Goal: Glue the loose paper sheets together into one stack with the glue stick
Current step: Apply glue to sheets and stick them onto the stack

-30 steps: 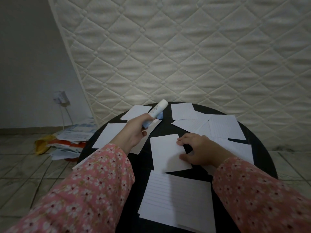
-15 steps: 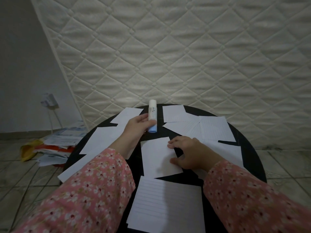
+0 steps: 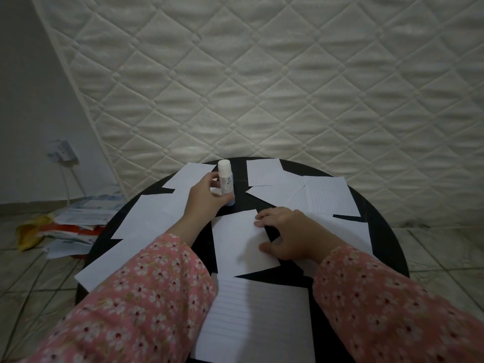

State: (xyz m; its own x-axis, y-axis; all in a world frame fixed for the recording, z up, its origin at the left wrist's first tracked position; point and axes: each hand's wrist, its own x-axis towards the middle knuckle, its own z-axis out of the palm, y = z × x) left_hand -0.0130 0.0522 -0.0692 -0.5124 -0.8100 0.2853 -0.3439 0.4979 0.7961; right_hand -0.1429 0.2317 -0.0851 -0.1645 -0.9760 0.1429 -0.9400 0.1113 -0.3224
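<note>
Two hands are working over a round black table [image 3: 387,231], both coming out of pink floral sleeves [image 3: 146,297]. Left hand [image 3: 207,199] is gripping the glue stick [image 3: 225,183], with fingers and thumb curling around its lower half; the stick is standing upright, white cap on top, blue base touching the bare table surface between two sheets at the far side. Right hand [image 3: 293,235] is lying on the right edge of a blank sheet [image 3: 238,244] at the table's centre, fingers bending and fingertips pressing down on the paper, thumb reaching across its lower right corner; nothing is being pinched or lifted as far as can be seen. Loose paper sheets are lying scattered across the table, some overlapping, not in a stack: a large lined sheet [image 3: 262,318] nearest the person, just below the blank one; a plain sheet [image 3: 146,218] under the left forearm; a small sheet [image 3: 191,174] just left of the glue stick; another small sheet [image 3: 264,171] to its right; a lined sheet [image 3: 330,195] at far right, overlapping its neighbours. Behind the table a quilted white mattress [image 3: 288,87] is leaning against the wall. On the tiled floor [image 3: 23,281] at left, a heap of papers and packets [image 3: 70,226] is lying below a wall socket [image 3: 62,151] with a cable hanging from it.
</note>
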